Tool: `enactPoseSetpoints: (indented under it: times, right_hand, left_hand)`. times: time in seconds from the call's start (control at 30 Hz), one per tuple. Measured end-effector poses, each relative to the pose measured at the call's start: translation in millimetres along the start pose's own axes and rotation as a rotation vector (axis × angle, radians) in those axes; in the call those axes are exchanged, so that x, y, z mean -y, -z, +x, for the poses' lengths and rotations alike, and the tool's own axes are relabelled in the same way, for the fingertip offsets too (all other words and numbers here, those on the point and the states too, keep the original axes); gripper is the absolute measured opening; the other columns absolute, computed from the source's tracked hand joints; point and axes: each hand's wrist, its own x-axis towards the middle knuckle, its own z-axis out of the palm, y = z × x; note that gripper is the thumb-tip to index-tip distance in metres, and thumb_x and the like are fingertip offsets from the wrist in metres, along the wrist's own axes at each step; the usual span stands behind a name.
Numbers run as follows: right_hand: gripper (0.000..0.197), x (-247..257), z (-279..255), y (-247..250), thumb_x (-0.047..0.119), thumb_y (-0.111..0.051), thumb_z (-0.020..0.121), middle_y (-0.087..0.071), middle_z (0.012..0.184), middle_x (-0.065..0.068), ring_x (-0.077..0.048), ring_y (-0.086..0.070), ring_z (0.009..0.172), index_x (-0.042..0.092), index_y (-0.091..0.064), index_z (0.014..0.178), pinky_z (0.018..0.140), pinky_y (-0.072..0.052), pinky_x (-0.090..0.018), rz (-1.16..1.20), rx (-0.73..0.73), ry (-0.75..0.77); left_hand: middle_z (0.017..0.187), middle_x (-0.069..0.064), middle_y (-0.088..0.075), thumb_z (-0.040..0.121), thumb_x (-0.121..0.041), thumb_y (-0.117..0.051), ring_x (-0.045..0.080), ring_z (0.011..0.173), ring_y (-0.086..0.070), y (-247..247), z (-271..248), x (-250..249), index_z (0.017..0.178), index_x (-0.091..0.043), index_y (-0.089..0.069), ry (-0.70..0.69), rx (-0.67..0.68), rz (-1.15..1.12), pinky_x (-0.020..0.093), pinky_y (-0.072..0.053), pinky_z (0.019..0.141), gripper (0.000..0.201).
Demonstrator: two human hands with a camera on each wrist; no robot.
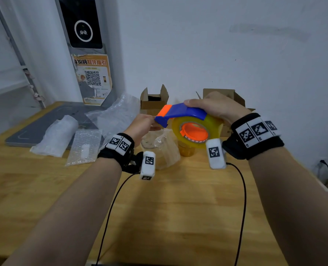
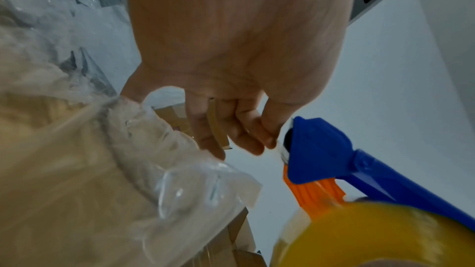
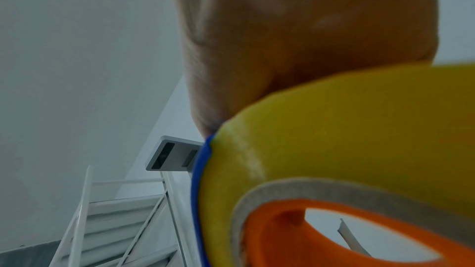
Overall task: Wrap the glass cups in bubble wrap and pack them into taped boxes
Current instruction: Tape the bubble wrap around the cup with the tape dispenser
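My right hand (image 1: 215, 107) curls over the tape dispenser (image 1: 186, 121); my left hand (image 1: 143, 125) pinches at its cutter end, fingertips (image 2: 267, 139) together. The wrapped cup (image 1: 160, 148) stands beneath it on the wooden table (image 1: 178, 217). Open boxes (image 1: 153, 99) sit at twelve o'clock against the white wall, loose bubble wrap (image 1: 57, 135) at ten. The dispenser hides the cup's top.

Tape dispenser (image 1: 180, 112) was blue with orange tip; tape roll (image 1: 197, 127) yellowish, orange core; table (image 1: 159, 208) light wood.
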Motion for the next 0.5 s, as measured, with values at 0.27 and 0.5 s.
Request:
enactPoseSetpoints:
  times: [0.27, 0.5]
  right_hand:
    - [0.05, 0.8, 3.4, 3.8, 0.061, -0.073, 0.085, -0.072, 0.062, 0.0, -0.018, -0.069, 0.059, 0.012, -0.074, 0.079, 0.058, -0.05, -0.026, 0.004, -0.027, 0.055]
    - [0.052, 0.1, 8.3, -2.8, 0.063, -0.072, 0.085, -0.072, 0.065, -0.001, -0.018, -0.069, 0.064, 0.013, -0.073, 0.073, 0.061, -0.05, -0.028, -0.045, -0.023, 0.079]
  left_hand:
    - [0.1, 0.007, -0.071, 0.102, -0.026, -0.058, 0.013, 0.08, -0.07, 4.5, -0.9, -2.5, 0.089, -0.014, -0.068, 0.036, 0.034, -0.007, 0.022, -0.05, 0.051, 0.021]
    - [0.093, 0.002, -0.074, 0.101, -0.029, -0.063, 0.004, 0.075, -0.064, 1.7, 8.1, 5.1, 0.091, -0.013, -0.071, -0.011, -0.067, 0.056, 0.004, -0.035, 0.034, 0.02]
